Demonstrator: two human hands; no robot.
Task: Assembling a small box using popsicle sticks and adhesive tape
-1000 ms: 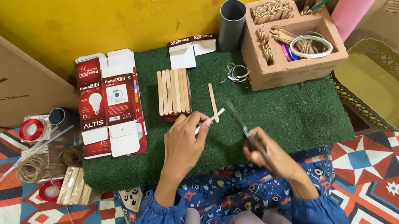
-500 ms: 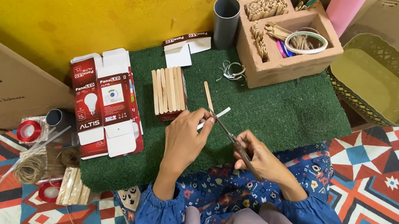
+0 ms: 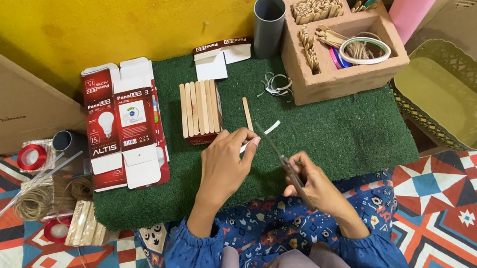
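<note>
Two hands: right hand [image 3: 312, 181] hides scissors [image 3: 282, 160] handles; left hand [image 3: 225, 163] pinches strip [image 3: 264, 133].

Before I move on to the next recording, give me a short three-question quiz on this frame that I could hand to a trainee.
1. True or false: the left hand pinches a thin white strip over the green mat.
2. What does the right hand hold? A) a red tape roll B) scissors C) a grey tube
3. Fill in: the row of flat wooden sticks lies on top of a small ____ box.

Key
1. True.
2. B: the blades point up toward the strip, while the red tape roll lies far left on the patterned rug and the grey tube stands by the yellow wall.
3. Red.
</note>
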